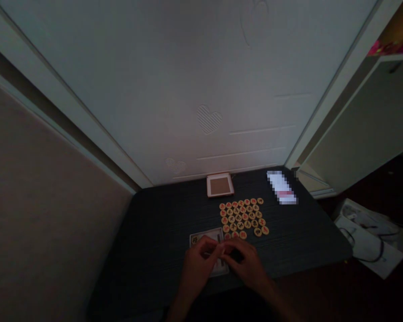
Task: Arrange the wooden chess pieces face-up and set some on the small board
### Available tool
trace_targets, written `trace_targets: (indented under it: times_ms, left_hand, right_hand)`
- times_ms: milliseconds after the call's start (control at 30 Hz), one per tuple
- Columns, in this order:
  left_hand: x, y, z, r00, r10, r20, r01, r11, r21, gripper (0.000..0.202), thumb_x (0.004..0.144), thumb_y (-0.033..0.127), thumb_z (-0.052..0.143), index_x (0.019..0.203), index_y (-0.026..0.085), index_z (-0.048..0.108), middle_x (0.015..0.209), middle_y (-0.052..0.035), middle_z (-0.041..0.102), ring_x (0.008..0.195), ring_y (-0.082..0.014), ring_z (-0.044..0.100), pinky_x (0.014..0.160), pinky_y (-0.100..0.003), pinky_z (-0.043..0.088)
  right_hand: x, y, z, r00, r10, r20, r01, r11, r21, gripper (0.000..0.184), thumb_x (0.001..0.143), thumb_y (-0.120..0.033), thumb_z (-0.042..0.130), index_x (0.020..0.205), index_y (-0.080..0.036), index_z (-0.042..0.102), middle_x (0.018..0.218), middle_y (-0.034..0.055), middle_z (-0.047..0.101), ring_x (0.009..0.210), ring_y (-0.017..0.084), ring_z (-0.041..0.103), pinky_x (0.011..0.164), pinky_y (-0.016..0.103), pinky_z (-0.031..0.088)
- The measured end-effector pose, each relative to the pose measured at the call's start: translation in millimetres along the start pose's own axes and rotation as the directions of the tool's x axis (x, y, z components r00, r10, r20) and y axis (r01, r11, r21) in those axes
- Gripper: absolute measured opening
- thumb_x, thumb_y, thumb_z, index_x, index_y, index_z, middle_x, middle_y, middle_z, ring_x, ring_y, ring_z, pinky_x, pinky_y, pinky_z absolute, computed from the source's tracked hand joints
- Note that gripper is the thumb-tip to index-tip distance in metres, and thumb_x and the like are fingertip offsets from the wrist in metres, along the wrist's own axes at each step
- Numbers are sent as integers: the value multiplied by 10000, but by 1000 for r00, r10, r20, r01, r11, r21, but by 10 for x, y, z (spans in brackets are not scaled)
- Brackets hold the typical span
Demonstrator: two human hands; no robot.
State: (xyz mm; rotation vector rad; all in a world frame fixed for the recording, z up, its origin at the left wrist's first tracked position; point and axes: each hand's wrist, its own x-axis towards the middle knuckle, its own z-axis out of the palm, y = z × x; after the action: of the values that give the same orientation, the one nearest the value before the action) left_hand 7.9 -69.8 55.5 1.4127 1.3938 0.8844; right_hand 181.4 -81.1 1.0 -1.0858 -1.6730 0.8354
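Observation:
My left hand (201,259) and my right hand (243,259) meet above a shallow open box (206,232) near the table's front edge. The fingers of both are closed in a pinch, tip to tip; whatever lies between them is too small and dim to name. One round xiangqi piece (195,240) rests in the box's back left corner. Just beyond my right hand, several round wooden xiangqi pieces (242,217) with red or dark characters lie flat in rough rows. My hands hide part of the box.
A brown and white box lid (220,185) lies at the back of the dark table (161,214). To its right is a bright, blurred-out rectangle (282,188). A white panel (188,89) stands behind the table; a white bag (369,241) sits on the floor at right.

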Motion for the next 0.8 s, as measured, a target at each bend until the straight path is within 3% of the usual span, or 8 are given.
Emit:
trace_targets:
  times_ms: [200, 367, 567, 800]
  left_hand:
    - [14, -9, -58, 1000, 12, 18, -12, 1000, -20, 250, 906, 430, 683, 847, 202, 767, 801, -39, 792, 738, -220, 748, 690, -286, 579]
    - [3, 26, -60, 997, -31, 64, 36, 996, -78, 263, 916, 431, 669, 952, 194, 776, 877, -59, 802, 752, -225, 751, 701, -312, 598]
    - [-29, -5, -35, 993, -62, 100, 78, 984, -163, 268, 899, 412, 697, 1039, 186, 732, 1041, -94, 796, 899, -257, 765, 724, -334, 622]
    - [-13, 9, 18, 998, -53, 28, 55, 995, -89, 213, 845, 387, 752, 942, 200, 724, 890, -48, 805, 823, -230, 768, 735, -303, 600]
  right_hand:
    - [16, -10, -10, 1000, 9, -21, -9, 1000, 13, 227, 907, -332, 731, 1125, -270, 741, 1020, 51, 782, 883, 220, 746, 903, 369, 586]
    - [12, -4, -14, 999, 29, -45, -28, 1000, 14, 257, 923, -341, 718, 1173, -283, 733, 1101, 60, 784, 977, 240, 747, 1054, 448, 512]
    - [-7, 37, 2, 997, 32, -67, -33, 999, -9, 269, 930, -343, 708, 1190, -277, 733, 1140, 67, 779, 1029, 252, 743, 1079, 463, 499]
    - [-27, 63, 5, 998, 0, -57, -1, 1000, -22, 277, 938, -315, 686, 1211, -279, 721, 1168, 73, 769, 1073, 255, 728, 1031, 428, 535]
